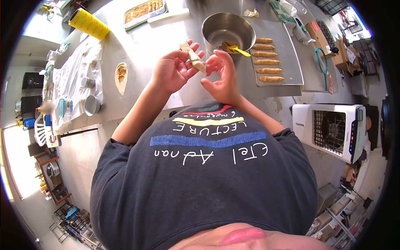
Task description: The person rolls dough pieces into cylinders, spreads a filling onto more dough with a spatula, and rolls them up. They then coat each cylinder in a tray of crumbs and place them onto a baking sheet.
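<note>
A pale, tapered filled dough roll (191, 56) lies slanted across the fingers of my left hand (170, 70), which is closed around it with the palm turned up. Close by its lower tip is my right hand (225, 79), thumb and fingers apart, fingertips right at the roll's end. To the left, a flat oval of dough (121, 85) with brown filling (121, 71) spread on it rests on the metal table (143, 89). Beyond my right hand stands a steel bowl (221, 26) with some brown filling and a yellow spoon (240, 51) in it.
Several shaped rolls (266, 62) line the left side of a metal tray (289, 46) at right. A filled container (143, 13) sits at the back, left of the bowl. Farther left are a yellow roll (88, 24), plastic sheeting (79, 62) and metal cups (92, 105). An air cooler (329, 132) stands right.
</note>
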Tool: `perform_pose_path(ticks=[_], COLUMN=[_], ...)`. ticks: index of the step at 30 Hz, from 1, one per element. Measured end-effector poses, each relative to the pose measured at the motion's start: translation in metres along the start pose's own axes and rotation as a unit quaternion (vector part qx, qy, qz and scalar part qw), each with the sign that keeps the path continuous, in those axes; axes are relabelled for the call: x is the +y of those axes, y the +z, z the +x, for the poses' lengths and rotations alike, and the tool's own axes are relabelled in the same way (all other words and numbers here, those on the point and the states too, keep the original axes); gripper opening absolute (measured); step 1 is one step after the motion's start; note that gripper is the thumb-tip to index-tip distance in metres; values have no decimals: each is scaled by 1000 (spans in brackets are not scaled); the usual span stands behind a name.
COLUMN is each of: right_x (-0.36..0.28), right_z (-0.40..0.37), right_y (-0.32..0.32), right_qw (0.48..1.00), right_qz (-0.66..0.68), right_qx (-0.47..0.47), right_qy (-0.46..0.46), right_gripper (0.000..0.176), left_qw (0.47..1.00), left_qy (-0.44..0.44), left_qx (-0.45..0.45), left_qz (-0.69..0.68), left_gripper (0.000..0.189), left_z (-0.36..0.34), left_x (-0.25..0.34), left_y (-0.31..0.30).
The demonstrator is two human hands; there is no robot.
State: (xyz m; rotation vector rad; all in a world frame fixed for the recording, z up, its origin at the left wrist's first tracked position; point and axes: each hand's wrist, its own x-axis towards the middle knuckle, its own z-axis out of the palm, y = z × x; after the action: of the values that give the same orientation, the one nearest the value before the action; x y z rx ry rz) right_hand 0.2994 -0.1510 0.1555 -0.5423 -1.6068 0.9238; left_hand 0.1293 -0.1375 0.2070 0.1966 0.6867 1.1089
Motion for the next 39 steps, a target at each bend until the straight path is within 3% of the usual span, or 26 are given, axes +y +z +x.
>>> perform_pose_path(ticks=[4, 9, 16, 18, 21, 23, 25, 27, 30, 33, 35, 36, 37, 39], right_x=[-5, -10, 6, 6, 11, 18, 34, 47, 70, 88, 112, 128, 149, 190], right_z=[4, 12, 21, 27, 40, 45, 48, 58, 66, 74, 66, 58, 42, 9], right_y=[13, 21, 43, 57, 85, 102, 118, 136, 159, 174, 169, 161, 149, 123], right_qw=[998, 997, 996, 991, 993, 991, 982, 982, 978, 981, 969, 956, 956, 891], right_qz=[56, -10, -79, -97, 13, 27, -43, -81, -117, -43, -163, -165, -168, -376], right_qx=[40, 72, 18, 11, 67, 64, 73, 69, 52, 50, 27, 27, 30, 13], right_qy=[-3, 22, 44, 96, 96, 114, 166, 153, 167, 183, 183, 240, 239, 253], right_gripper=[68, 63, 71, 74, 72, 72, 72, 71, 72, 77, 86, 91, 91, 89], left_qw=[999, 998, 997, 996, 996, 988, 985, 991, 992, 989, 979, 970, 959, 921], left_qy=[20, 29, 55, 65, 66, 31, 25, 50, 51, 61, 70, 70, 70, 38], left_qx=[-28, -42, -56, -57, -55, -129, -152, -108, -72, -23, 24, 42, 60, 61], left_qz=[-26, -38, -22, -13, -3, -74, -79, 62, 88, 134, 188, 228, 267, 383], left_gripper=[50, 50, 56, 57, 56, 56, 58, 59, 59, 59, 59, 56, 54, 62], left_z=[-5, -11, -18, -19, -18, -14, -9, -6, 17, 52, 81, 98, 117, 166], left_x=[0, 7, 33, 46, 72, 90, 107, 121, 146, 174, 201, 217, 235, 280], left_y=[0, -7, -29, -42, -65, -87, -102, -112, -137, -164, -180, -190, -201, -233])
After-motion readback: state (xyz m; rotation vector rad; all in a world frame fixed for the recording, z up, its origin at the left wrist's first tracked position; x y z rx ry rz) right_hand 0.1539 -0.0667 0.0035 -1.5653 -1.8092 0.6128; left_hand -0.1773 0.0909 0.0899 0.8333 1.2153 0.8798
